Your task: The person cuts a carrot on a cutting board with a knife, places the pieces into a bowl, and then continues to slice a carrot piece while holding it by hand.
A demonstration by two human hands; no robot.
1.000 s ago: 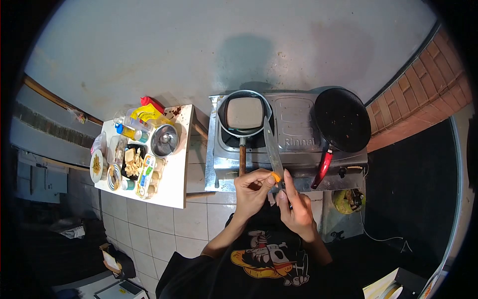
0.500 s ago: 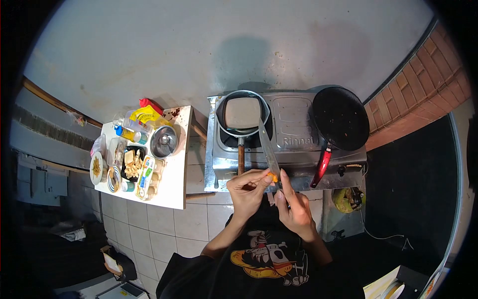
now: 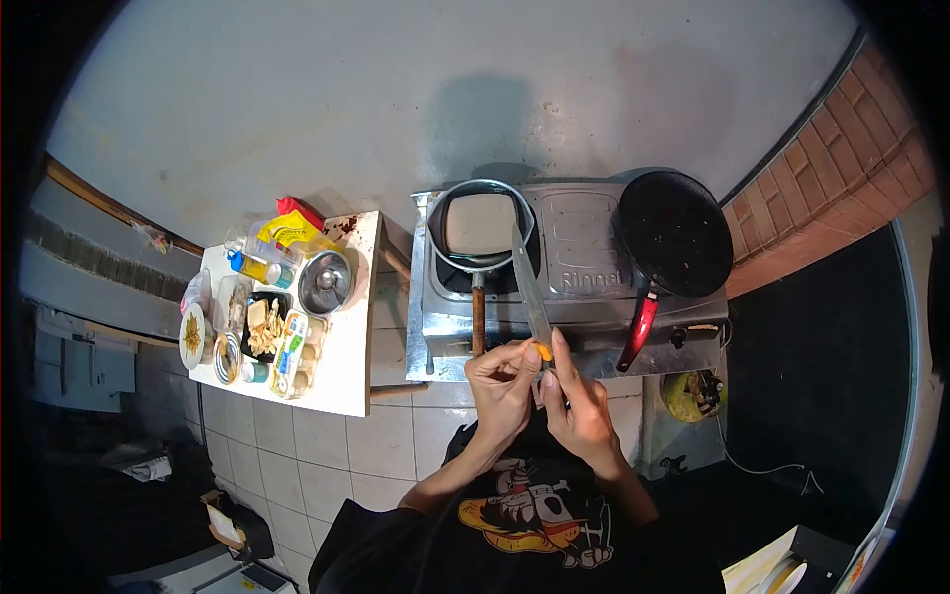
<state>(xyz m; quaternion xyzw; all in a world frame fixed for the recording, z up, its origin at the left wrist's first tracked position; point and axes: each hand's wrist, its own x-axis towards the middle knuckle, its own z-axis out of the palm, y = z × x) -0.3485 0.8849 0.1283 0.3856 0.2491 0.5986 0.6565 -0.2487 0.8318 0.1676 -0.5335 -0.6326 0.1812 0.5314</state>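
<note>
My left hand (image 3: 503, 386) pinches a small orange piece (image 3: 543, 351), perhaps carrot, between thumb and fingertips. In my right hand (image 3: 582, 411) is a knife (image 3: 528, 287), its handle mostly hidden by the fingers. The long blade points away from me, with its tip overlapping the right rim of a saucepan (image 3: 479, 267). At its lower end the blade lies right beside the orange piece. A pale square block (image 3: 481, 224) sits inside the saucepan, whose wooden handle (image 3: 479, 322) comes toward me just beyond my left hand.
The saucepan stands on the left of a two-burner stove (image 3: 584, 322). A black frying pan (image 3: 676, 238) with a red handle is at right. On the white table (image 3: 341, 376) at left are a metal bowl (image 3: 326, 282), an egg carton (image 3: 297, 353), a black tray of food (image 3: 265, 327) and bottles.
Both hands have shifted slightly, the left a little to the right. The knife blade has turned a bit more upright beside the orange piece.
</note>
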